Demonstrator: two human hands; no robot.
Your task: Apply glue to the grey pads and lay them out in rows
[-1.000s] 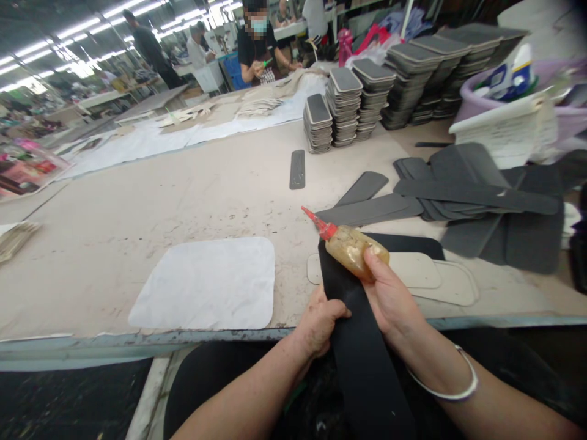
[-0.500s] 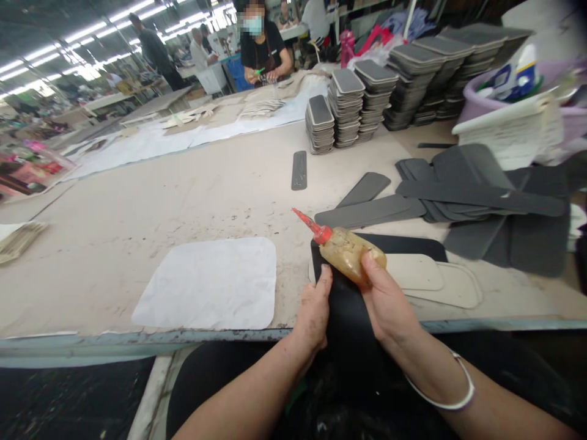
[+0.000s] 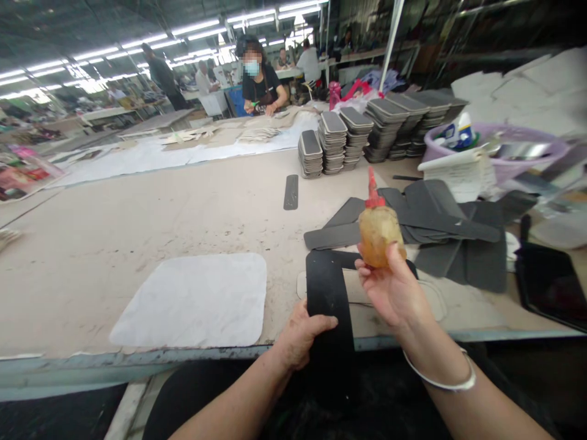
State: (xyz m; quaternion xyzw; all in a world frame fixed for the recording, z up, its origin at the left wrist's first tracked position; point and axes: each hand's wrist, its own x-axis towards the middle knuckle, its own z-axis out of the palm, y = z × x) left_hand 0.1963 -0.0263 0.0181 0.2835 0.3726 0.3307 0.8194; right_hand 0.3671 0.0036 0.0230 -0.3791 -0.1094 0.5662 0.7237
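My left hand [image 3: 302, 333] grips the side of a long black strip [image 3: 328, 293], its thumb lying across the top face. The strip leans over the table's front edge, and its lower end fades into the dark clothing below. In my right hand [image 3: 392, 290] is a squeeze bottle [image 3: 380, 233] of amber liquid, held upright with its red nozzle pointing up. Under and behind the bottle lie another black piece and cream rounded panels [image 3: 431, 299]. Left of my hands a white rounded sheet [image 3: 197, 299] rests flat on the table [image 3: 151, 214].
Dark grey pieces [image 3: 440, 214] lie in a loose pile at the right, beside a purple basket [image 3: 527, 153] and a black tablet-like object [image 3: 553, 284]. Stacks of grey panels [image 3: 332, 140] stand behind. A small grey strip [image 3: 290, 192] lies mid-table. A masked person [image 3: 263, 85] works across.
The bottle has swung from tilted left to upright and moved right, away from the black strip. My left hand has shifted slightly down, its thumb now over the strip. The camera view has turned.
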